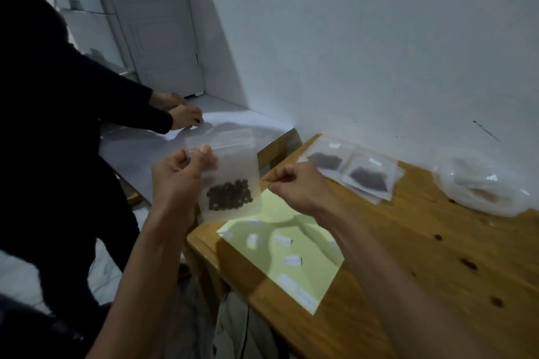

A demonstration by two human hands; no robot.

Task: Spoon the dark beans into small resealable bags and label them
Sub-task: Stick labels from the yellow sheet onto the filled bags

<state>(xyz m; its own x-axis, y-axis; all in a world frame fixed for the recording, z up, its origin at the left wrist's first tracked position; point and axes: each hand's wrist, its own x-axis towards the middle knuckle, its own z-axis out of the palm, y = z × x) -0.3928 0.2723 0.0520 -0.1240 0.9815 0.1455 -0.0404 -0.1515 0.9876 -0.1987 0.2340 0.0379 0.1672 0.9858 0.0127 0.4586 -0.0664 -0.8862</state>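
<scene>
1. Above the near-left corner of the wooden worktop point(423, 256), your left hand point(178, 181) holds up a small clear resealable bag point(230, 166), thumb and fingers pinching it near its left side just below the seal strip.
2. The bag hangs roughly upright, and a clump of dark beans point(229, 194) sits in its bottom part.
3. Your right hand point(297, 183) is just to the right of the bag, with its fingers curled in and the fingertips drawn together; whether they pinch something small, such as a label, is too blurred to tell.
4. On the worktop below your hands lies a pale yellow sheet point(291, 259) carrying several small white labels point(282, 240) scattered across it.
5. Farther back on the worktop, near the wall, a few filled bags point(354, 172) lie flat and overlapping, each with a dark patch of beans and a white label near the top.
6. To the right of those, a crumpled clear plastic bag point(478, 186) rests on the worktop by the wall.
7. To your left, another person in dark sleeves point(87, 90) has both hands on a white surface point(163, 137) beside your worktop.
</scene>
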